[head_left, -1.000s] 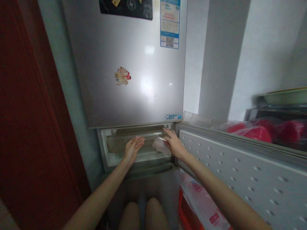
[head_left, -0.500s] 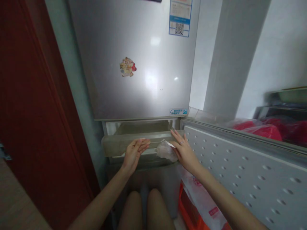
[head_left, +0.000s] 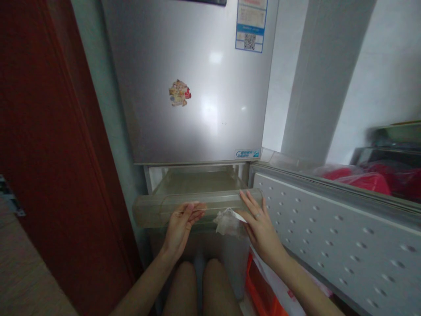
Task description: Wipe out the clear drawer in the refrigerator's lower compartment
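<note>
A clear plastic freezer drawer (head_left: 151, 210) stands pulled out below the silver fridge door (head_left: 197, 87). My left hand (head_left: 180, 226) grips the drawer's front lip, fingers curled under the edge. My right hand (head_left: 259, 224) rests on the drawer front farther right, fingers extended along it, with a small crumpled clear plastic bag (head_left: 228, 223) pinched under its thumb. The drawer looks bare inside as far as I can see.
The open freezer door (head_left: 329, 228), white with dimples, stands to the right, with red bags (head_left: 358, 181) on its shelf. An orange-and-white plastic bag (head_left: 263, 285) lies on the floor by my knees (head_left: 200, 289). A dark red wooden door (head_left: 42, 153) fills the left.
The drawer has slid out toward me from the freezer compartment, both hands coming back with it. The plastic bag stayed in my right hand.
</note>
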The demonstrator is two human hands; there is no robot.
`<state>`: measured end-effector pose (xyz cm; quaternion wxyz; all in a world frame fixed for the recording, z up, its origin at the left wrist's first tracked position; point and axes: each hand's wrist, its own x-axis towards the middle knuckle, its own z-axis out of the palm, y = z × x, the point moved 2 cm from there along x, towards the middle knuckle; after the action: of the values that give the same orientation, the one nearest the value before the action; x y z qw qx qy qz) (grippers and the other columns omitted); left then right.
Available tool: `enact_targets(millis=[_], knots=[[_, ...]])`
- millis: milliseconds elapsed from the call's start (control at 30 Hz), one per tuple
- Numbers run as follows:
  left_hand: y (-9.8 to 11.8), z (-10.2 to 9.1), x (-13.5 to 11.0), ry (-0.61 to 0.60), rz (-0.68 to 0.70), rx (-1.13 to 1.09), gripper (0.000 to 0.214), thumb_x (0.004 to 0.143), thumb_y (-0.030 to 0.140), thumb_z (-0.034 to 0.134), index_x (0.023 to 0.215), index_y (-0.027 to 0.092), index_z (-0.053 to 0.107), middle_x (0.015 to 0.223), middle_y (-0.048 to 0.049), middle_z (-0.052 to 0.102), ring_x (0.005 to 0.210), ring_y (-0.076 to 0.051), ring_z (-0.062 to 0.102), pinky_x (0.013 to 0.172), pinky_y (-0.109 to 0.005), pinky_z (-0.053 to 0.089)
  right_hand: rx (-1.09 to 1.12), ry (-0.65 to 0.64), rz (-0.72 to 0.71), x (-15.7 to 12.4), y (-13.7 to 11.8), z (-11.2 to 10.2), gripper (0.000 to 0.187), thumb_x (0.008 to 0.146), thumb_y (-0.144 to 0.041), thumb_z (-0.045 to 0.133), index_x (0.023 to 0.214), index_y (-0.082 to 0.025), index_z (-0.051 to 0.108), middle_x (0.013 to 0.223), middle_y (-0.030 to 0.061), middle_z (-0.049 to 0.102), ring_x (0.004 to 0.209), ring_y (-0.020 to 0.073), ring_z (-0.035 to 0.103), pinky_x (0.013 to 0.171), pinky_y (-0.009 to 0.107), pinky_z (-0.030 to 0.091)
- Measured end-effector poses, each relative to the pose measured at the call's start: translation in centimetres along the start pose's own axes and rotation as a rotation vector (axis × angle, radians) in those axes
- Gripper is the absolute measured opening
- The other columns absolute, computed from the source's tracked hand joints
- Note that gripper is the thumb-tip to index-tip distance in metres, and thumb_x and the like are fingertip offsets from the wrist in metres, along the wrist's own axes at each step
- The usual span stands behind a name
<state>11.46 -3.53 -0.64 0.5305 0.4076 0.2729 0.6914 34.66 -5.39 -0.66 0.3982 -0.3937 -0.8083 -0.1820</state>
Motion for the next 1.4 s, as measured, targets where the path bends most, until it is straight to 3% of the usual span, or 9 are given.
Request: enact_targets(millis=[400, 700, 900, 1100, 1400], knots=[[-0.6, -0.7, -2.4, 0.033, -0.020, -0.041, 0.039, 0.063, 0.045, 0.086, 0.084, 0.015, 0.073, 0.088, -0.0103, 0.078, 0.082, -0.022, 0.075, 0.079, -0.031, 0.059, 0.006, 0.022, -0.041, -3.6, -1.1, 0.5, 0.045, 0.088, -0.005, 0.038, 0.122, -0.026, 0.059, 0.160, 0.0078, 0.024, 0.149, 0.0283, 0.016, 0.111, 0.073, 0.021], [-0.6, 0.7, -3.8, 0.016, -0.035, 0.003, 0.038, 0.063, 0.046, 0.085, 0.083, 0.016, 0.075, 0.089, -0.0118, 0.078, 0.082, -0.023, 0.075, 0.080, -0.032, 0.060, -0.018, 0.049, -0.051, -4.7, -0.6, 0.0, 0.044, 0.090, -0.009, 0.040, 0.126, -0.026, 0.056, 0.160, 0.0083, 0.023, 0.150, 0.0311, 0.014, 0.107, 0.077, 0.022], [-0.8, 0.6, -4.9, 0.048, -0.069, -0.026, 0.039, 0.057, 0.047, 0.088, 0.080, 0.017, 0.077, 0.087, -0.0109, 0.079, 0.077, -0.021, 0.075, 0.075, -0.027, 0.060, 0.007, 0.023, -0.048, -6.1, -0.6, -0.1, 0.042, 0.091, -0.009, 0.039, 0.127, -0.026, 0.055, 0.161, 0.0081, 0.023, 0.150, 0.0303, 0.015, 0.111, 0.073, 0.022], [-0.9, 0.4, -6.1, 0.049, -0.065, -0.051, 0.035, 0.065, 0.042, 0.085, 0.082, 0.014, 0.076, 0.088, -0.0113, 0.079, 0.079, -0.020, 0.075, 0.076, -0.027, 0.060, 0.003, 0.016, -0.071, -7.0, -1.5, -0.2, 0.042, 0.092, -0.010, 0.040, 0.131, -0.023, 0.051, 0.161, 0.0093, 0.020, 0.150, 0.0313, 0.013, 0.111, 0.073, 0.019], [-2.3, -0.5, -7.3, 0.060, -0.083, -0.054, 0.034, 0.069, 0.043, 0.083, 0.083, 0.013, 0.076, 0.089, -0.0122, 0.078, 0.081, -0.020, 0.075, 0.078, -0.027, 0.060, -0.017, -0.001, -0.121, -8.1, -1.9, -0.4, 0.037, 0.091, -0.009, 0.041, 0.125, -0.020, 0.052, 0.164, 0.0054, 0.010, 0.151, 0.0266, 0.008, 0.119, 0.060, 0.009]])
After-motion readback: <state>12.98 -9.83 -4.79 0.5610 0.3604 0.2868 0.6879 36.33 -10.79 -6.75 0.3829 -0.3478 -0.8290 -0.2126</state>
